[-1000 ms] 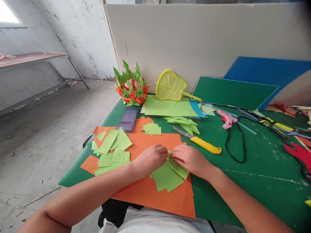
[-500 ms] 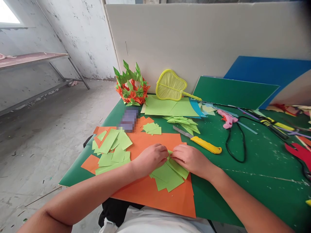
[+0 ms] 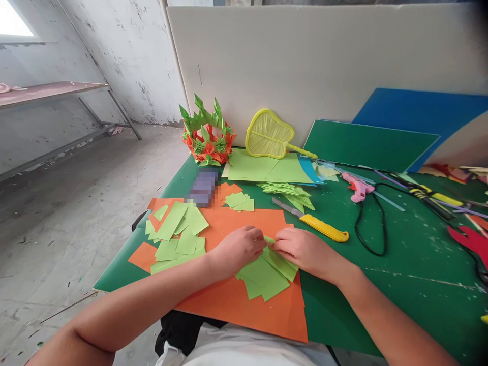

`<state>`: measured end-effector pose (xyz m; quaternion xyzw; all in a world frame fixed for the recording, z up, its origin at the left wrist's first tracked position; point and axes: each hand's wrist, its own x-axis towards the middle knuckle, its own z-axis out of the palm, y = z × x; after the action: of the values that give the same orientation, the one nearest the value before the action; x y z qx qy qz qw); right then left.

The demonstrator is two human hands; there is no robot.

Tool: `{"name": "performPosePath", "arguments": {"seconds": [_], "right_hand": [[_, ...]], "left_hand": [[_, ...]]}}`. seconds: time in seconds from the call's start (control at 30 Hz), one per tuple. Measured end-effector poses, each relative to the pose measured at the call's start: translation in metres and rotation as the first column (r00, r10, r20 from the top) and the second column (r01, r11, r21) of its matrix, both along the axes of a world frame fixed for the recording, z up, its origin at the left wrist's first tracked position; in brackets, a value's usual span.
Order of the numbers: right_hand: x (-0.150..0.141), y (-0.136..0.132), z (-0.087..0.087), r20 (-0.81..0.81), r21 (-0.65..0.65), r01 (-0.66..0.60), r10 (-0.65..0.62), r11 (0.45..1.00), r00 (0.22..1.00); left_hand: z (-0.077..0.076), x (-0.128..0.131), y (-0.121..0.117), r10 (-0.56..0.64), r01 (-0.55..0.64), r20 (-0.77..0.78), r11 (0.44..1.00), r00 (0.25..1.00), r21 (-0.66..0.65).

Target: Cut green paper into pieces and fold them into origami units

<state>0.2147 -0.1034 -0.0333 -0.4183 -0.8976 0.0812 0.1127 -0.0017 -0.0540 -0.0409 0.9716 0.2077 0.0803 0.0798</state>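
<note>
My left hand and my right hand meet over a pile of light green paper pieces. Between them both sets of fingertips pinch a small piece of green paper, largely hidden by the fingers. Under the pile lies a large orange paper sheet. More cut green paper pieces are heaped to the left of my left hand. Beyond my hands sit a small stack of green squares and a bundle of folded green pieces.
A yellow utility knife, blade out, lies beyond my right hand. Farther right is a pink glue gun with a black cord. At the back stand a green and orange folded-paper piece and a yellow fan. A blurred dark rectangle lies left.
My right hand's fingers have shifted slightly right, a little apart from the left ones. The green paper is still between the hands; the rest stays put.
</note>
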Motion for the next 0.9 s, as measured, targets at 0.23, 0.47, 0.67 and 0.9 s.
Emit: {"name": "performPosePath", "arguments": {"seconds": [0.23,0.47,0.67,0.9], "right_hand": [[0.003,-0.001,-0.008,0.05,0.114,0.063,-0.069,0.991,0.996],[-0.002,-0.001,-0.01,0.124,0.248,0.086,-0.119,0.965,0.985],[-0.006,-0.003,-0.003,0.181,0.255,0.088,-0.137,0.963,0.974],[-0.001,-0.004,0.005,0.154,0.191,0.056,-0.087,0.98,0.984]], "left_hand": [[-0.005,-0.001,0.0,0.0,0.0,0.017,0.999,1.0,0.033],[-0.006,-0.001,0.0,0.004,-0.005,0.028,1.0,1.0,0.023],[-0.005,0.001,-0.001,0.018,-0.018,-0.001,0.999,1.0,0.035],[-0.003,0.0,-0.002,0.028,-0.028,0.009,0.999,1.0,0.02]]}}
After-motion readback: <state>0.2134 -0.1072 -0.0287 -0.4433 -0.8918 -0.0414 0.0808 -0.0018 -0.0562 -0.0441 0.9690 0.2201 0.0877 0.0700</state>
